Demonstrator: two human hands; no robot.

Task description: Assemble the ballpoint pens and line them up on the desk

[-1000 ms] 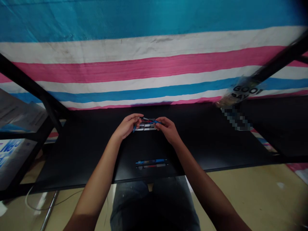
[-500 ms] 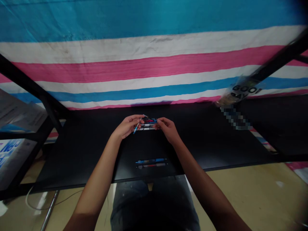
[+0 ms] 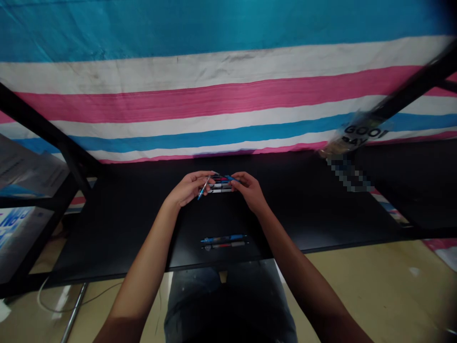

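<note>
My left hand grips a thin blue pen, which slants down across the fingertips. My right hand pinches the blue end of another pen close to the left hand. Between my hands lies a tight row of several pens in red, blue and white, partly hidden by my fingers. Nearer me on the black table, a blue pen and a grey-and-red pen lie side by side, untouched.
A blue, white and pink striped tarpaulin hangs behind the table. Black metal frame bars cross the left side, and a plastic bag printed "GOOD DAY" hangs at the right. A tiled floor lies below.
The blue pen in my left hand no longer crosses towards my right hand and now sits apart at a steeper slant. Both hands have drawn slightly closer to the row.
</note>
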